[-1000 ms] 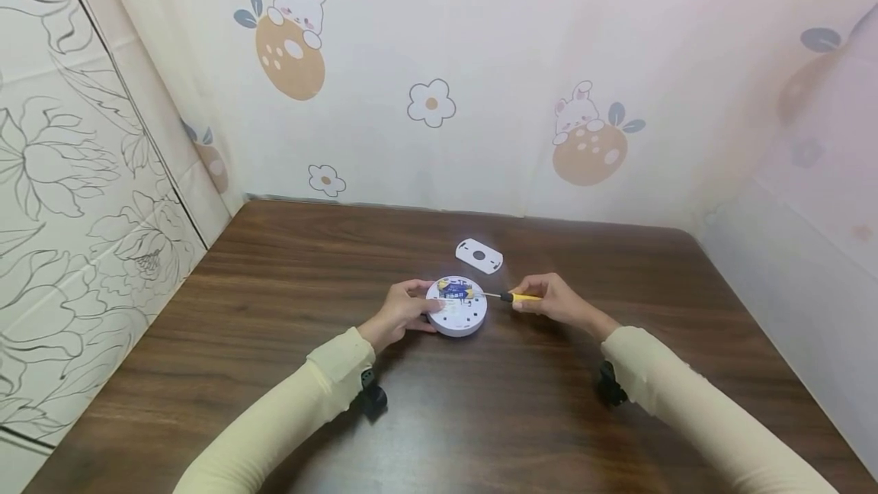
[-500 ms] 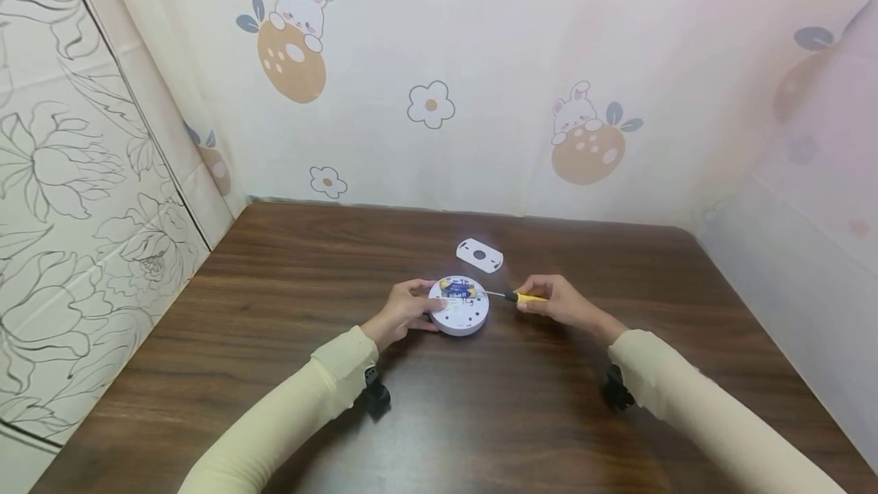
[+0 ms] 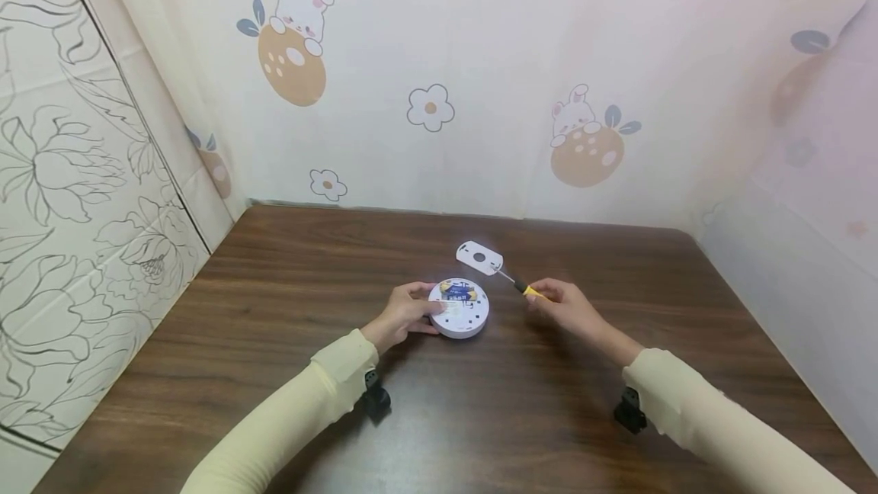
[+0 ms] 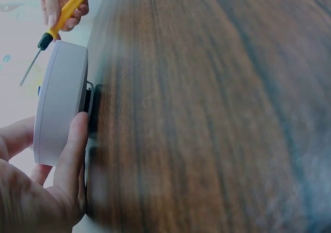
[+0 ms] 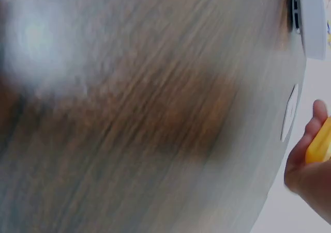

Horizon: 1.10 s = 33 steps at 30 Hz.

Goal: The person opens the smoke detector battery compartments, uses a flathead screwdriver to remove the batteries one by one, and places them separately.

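Key bit: the white plate [image 3: 469, 251] lies flat nr ctr of the frame, up and left of the R hand [image 3: 561, 303] and up and right of the L hand [image 3: 403, 312]. Its long axis runs upper left to lower right, and the screwdriver [image 3: 536, 294] lies approx in line w/ it, tip over the plate's lower-right end. Can't tell if tip and plate touch. R hand's the nearer one.

R hand: fingers closed in a pinch on the yellow handle, dark collar and thin shaft sticking out past them. L hand: thumb over the top, fingers round the side of the round white unit [image 3: 461, 322], gap only as wide as the unit's thickness. That unit's on the worktop [image 3: 439, 418], just below the plate in the frame, w/ a blue-and-yellow part [image 3: 457, 292] in its upper face; L wrist view has it edge-on, w/ a dark bit underneath.

Vs. ½ sec ago: driver tip was at the unit's R edge, by the blue-and-yellow part; now it's swung up to the plate, and the R hand's shifted a little right. L hand, unit and plate approx same spots.
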{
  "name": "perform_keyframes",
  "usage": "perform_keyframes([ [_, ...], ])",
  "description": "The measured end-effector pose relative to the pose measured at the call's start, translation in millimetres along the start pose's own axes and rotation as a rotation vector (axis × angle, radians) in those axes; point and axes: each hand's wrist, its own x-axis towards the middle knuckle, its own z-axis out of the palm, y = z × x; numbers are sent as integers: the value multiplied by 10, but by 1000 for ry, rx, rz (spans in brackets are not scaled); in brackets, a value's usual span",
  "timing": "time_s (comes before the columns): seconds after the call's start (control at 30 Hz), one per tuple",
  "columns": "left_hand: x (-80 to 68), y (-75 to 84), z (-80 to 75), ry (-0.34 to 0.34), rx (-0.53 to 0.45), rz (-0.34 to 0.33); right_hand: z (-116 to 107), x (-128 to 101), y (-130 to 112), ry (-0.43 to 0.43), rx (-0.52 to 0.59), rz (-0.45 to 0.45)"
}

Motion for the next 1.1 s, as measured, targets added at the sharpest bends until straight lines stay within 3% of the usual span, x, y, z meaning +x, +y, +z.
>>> perform_keyframes([
  [0.2,-5,6,1,0,5,-1,-4,-57,-26,52,-80,27],
  [0.37,-9,5,0,-2,2,-1,-6,-75,-5,40,-70,65],
  [0.83,2,-3,-1,2,6,0,18,-83,132,107,-338,-35],
  [1.1,28,-22,-8,0,14,-9,30,-70,193,109,-388,-31],
])
